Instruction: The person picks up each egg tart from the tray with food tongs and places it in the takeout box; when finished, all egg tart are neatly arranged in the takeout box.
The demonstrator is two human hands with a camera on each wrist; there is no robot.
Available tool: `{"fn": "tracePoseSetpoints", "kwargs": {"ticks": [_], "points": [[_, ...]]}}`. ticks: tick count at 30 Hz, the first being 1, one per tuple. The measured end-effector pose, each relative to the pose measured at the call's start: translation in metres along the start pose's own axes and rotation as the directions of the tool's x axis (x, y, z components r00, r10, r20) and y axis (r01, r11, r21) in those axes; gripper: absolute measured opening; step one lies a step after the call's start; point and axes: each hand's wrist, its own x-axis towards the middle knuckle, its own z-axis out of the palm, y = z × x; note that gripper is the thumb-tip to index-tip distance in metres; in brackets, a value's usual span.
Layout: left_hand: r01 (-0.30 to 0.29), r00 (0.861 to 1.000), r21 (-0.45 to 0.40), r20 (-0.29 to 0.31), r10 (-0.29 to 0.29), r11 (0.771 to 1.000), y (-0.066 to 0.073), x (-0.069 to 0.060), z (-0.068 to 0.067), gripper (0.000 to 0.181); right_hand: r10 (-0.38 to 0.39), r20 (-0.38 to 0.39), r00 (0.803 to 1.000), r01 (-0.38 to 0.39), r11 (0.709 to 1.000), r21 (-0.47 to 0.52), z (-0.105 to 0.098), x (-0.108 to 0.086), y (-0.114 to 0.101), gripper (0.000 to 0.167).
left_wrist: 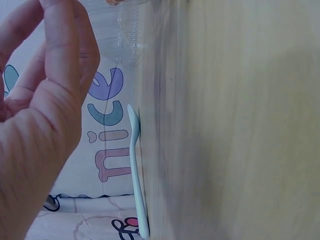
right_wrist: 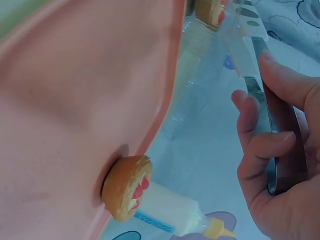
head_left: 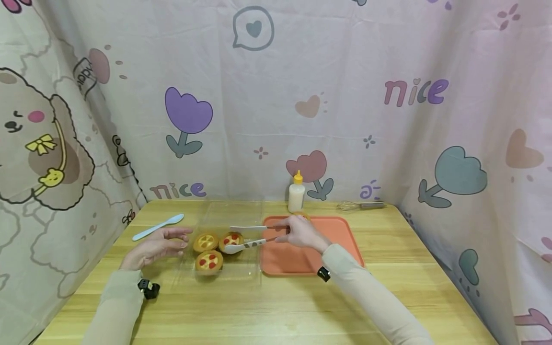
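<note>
My right hand (head_left: 302,232) holds a pair of tongs (head_left: 252,243) with white tips and dark handles, fingers and thumb curled round it in the right wrist view. The parted tips reach over a clear plastic box (head_left: 241,270), on either side of a small tart with red topping (head_left: 232,238). Beside it in the box are another red-topped tart (head_left: 209,262) and a yellow-topped tart (head_left: 206,242). Just off the box's left side, my left hand (head_left: 157,247) holds nothing, its fingers loosely bent. One more tart (right_wrist: 127,187) sits on the orange-pink tray (head_left: 310,263), mostly hidden behind my right hand in the head view.
A white squeeze bottle with a yellow cap (head_left: 296,196) stands behind the tray. At the back right lies a whisk (head_left: 362,206). A pale blue spatula-like utensil (head_left: 158,227) lies at the left. Printed curtains hang behind the table.
</note>
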Motion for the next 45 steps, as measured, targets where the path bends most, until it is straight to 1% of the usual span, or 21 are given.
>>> {"fn": "tracePoseSetpoints", "kwargs": {"ticks": [4, 8, 12, 15, 20, 24, 28, 32, 39, 45], "points": [[0.002, 1.0, 0.0, -0.004, -0.002, 1.0, 0.0, 0.0, 0.001, 0.054, -0.011, -0.027, 1.0, 0.01, 0.999, -0.045, 0.002, 0.001, -0.001, 0.045], [0.004, 1.0, -0.002, -0.004, -0.004, 1.0, 0.0, 0.001, 0.0, 0.053, 0.001, -0.038, 0.999, -0.003, 0.998, -0.057, 0.003, 0.001, -0.001, 0.047], [0.007, 1.0, -0.004, -0.006, -0.007, 1.0, -0.001, 0.001, 0.0, 0.053, 0.021, -0.016, 1.0, -0.021, 1.0, -0.001, 0.002, -0.001, -0.001, 0.05], [0.007, 1.0, -0.004, -0.01, -0.007, 1.0, -0.001, 0.0, 0.0, 0.052, 0.021, -0.005, 1.0, -0.021, 0.998, 0.053, 0.001, -0.003, 0.0, 0.051], [0.003, 1.0, -0.016, -0.004, -0.003, 1.0, 0.0, -0.001, 0.0, 0.052, 0.012, 0.001, 1.0, -0.012, 0.989, 0.15, -0.002, -0.007, 0.004, 0.05], [0.0, 1.0, -0.026, 0.0, 0.0, 1.0, 0.0, -0.001, 0.0, 0.051, 0.014, 0.014, 1.0, -0.016, 0.981, 0.192, -0.005, -0.011, 0.011, 0.05], [0.0, 1.0, -0.024, 0.0, 0.0, 1.0, 0.0, -0.001, 0.0, 0.051, 0.037, 0.018, 0.999, -0.04, 0.974, 0.222, -0.007, -0.017, 0.018, 0.048], [0.002, 1.0, -0.022, -0.003, -0.002, 1.0, -0.001, -0.001, 0.0, 0.052, 0.064, 0.006, 0.998, -0.063, 0.964, 0.257, -0.01, -0.023, 0.025, 0.045], [0.024, 0.999, -0.001, -0.035, -0.024, 1.0, -0.001, -0.001, 0.001, 0.052, 0.134, -0.035, 0.99, -0.12, 0.957, 0.265, -0.016, -0.033, 0.038, 0.042], [0.03, 0.999, 0.02, -0.043, -0.029, 0.999, -0.003, 0.0, -0.001, 0.052, 0.184, -0.065, 0.981, -0.161, 0.949, 0.27, -0.024, -0.045, 0.048, 0.043]]}}
